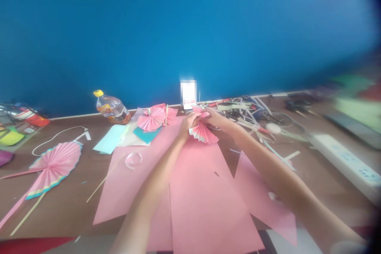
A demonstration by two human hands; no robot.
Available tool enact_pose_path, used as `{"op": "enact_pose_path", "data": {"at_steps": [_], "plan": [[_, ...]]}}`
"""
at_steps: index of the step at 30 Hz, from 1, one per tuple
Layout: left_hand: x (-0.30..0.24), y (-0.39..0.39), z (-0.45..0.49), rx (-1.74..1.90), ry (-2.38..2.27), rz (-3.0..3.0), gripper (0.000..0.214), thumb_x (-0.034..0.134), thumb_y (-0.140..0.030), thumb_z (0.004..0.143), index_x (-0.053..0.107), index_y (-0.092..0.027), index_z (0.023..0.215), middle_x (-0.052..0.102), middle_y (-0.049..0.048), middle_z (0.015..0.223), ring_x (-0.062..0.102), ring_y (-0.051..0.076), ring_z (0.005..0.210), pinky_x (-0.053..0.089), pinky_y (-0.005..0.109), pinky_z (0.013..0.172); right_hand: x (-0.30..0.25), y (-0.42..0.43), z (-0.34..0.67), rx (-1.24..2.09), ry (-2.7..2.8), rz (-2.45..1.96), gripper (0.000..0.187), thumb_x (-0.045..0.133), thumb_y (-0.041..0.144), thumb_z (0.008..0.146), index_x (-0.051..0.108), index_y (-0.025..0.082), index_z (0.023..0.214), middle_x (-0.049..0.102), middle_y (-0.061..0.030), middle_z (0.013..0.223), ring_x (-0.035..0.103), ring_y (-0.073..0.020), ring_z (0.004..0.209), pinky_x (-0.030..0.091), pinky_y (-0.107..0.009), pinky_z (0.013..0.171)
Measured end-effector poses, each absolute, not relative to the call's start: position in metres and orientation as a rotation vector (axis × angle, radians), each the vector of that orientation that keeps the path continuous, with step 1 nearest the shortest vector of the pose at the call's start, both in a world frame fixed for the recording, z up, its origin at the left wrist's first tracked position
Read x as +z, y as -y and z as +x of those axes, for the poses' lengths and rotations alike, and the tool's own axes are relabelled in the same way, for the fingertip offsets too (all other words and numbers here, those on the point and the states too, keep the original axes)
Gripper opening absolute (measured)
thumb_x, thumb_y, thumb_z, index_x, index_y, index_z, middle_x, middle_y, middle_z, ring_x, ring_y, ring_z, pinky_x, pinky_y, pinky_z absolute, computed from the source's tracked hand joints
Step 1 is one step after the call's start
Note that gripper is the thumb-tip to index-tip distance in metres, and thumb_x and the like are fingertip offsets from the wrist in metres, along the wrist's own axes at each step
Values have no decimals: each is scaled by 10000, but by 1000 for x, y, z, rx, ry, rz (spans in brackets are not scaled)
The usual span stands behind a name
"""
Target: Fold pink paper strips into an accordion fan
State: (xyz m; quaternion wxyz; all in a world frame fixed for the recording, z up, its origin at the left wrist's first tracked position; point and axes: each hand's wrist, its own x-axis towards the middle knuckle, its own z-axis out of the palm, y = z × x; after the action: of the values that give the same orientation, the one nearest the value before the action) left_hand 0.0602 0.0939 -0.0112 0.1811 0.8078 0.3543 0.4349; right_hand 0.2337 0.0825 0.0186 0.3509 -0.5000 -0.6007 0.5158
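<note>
Both my hands meet over the far middle of the brown table [68, 202]. My left hand [188, 124] and my right hand [214, 118] are closed on the top of a small pleated pink paper fan [203, 132], which spreads downward between them. Under my forearms lie large pink paper sheets [202, 202]. Just left of my hands rest finished pink pleated rosettes [152, 118].
A large pink fan with a blue-yellow rim [55, 164] lies at the left. A plastic bottle with a yellow cap [111, 109] lies by the blue wall. Light blue and teal paper [110, 139], paper strips, tangled cables [247, 111] and a white power strip [345, 160] surround the work.
</note>
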Motion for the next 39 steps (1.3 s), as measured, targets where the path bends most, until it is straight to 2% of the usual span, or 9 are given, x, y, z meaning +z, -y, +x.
{"op": "enact_pose_path", "data": {"at_steps": [4, 10, 13, 17, 20, 23, 28, 35, 39], "plan": [[-10, -90, 58, 1350, -1019, 2251, 168, 500, -219, 924, 648, -200, 1003, 635, 55, 963, 599, 165, 903, 467, 276, 778, 33, -75, 231, 1422, 1461, -1306, 384, 662, 183, 755, 497, 232, 1099, 606, 33, 671, 556, -104, 534, 423, -198, 479], [-8, -86, 62, 1447, -1022, 2234, 152, 487, -239, 933, 626, -186, 966, 601, 72, 948, 572, 188, 904, 465, 303, 752, 40, -71, 228, 1370, 1538, -1232, 129, 584, 133, 795, 553, 190, 907, 614, 17, 656, 566, -92, 540, 438, -191, 509], [-6, -80, 66, 1465, -1009, 2220, 140, 488, -230, 931, 617, -181, 953, 580, 83, 944, 556, 200, 900, 466, 321, 743, 36, -75, 229, 1329, 1559, -1203, 42, 561, 211, 849, 573, 179, 873, 623, -6, 672, 590, -109, 572, 472, -220, 548], [-7, -75, 67, 1473, -981, 2194, 140, 485, -181, 920, 605, -206, 988, 570, 79, 990, 558, 195, 935, 476, 328, 792, 37, -77, 233, 1266, 1675, -1141, 217, 620, 386, 839, 597, 171, 826, 596, -6, 651, 544, -105, 562, 436, -220, 521], [-9, -77, 68, 1486, -977, 2198, 129, 505, -152, 897, 604, -213, 954, 572, 60, 976, 559, 194, 954, 472, 332, 827, 41, -74, 239, 1316, 1701, -1091, 281, 643, 447, 818, 597, 171, 843, 548, 21, 634, 475, -81, 526, 373, -211, 486], [-8, -77, 68, 1493, -985, 2217, 95, 514, -159, 893, 593, -198, 928, 582, 54, 957, 557, 191, 938, 466, 328, 830, 44, -72, 246, 1430, 1696, -1047, 289, 652, 455, 813, 584, 181, 878, 499, 48, 600, 421, -69, 496, 321, -209, 464], [-1, -73, 69, 1448, -966, 2234, 100, 497, -180, 918, 589, -190, 881, 577, 37, 888, 551, 167, 874, 442, 300, 803, 44, -73, 254, 1570, 1725, -930, 297, 654, 456, 812, 554, 180, 855, 512, 48, 595, 431, -70, 505, 319, -215, 489], [3, -70, 68, 1380, -933, 2224, 129, 510, -216, 921, 614, -192, 849, 608, 33, 869, 563, 165, 858, 442, 302, 806, 53, -69, 253, 1514, 1844, -1036, 296, 585, 446, 857, 507, 185, 740, 517, 21, 628, 451, -81, 537, 366, -221, 537], [5, -69, 68, 1359, -945, 2196, 140, 508, -224, 921, 620, -190, 844, 620, 33, 868, 569, 162, 847, 446, 296, 792, 55, -68, 249, 1503, 1857, -1082, 251, 525, 375, 901, 465, 190, 742, 478, 35, 603, 433, -73, 510, 344, -208, 504]]}}
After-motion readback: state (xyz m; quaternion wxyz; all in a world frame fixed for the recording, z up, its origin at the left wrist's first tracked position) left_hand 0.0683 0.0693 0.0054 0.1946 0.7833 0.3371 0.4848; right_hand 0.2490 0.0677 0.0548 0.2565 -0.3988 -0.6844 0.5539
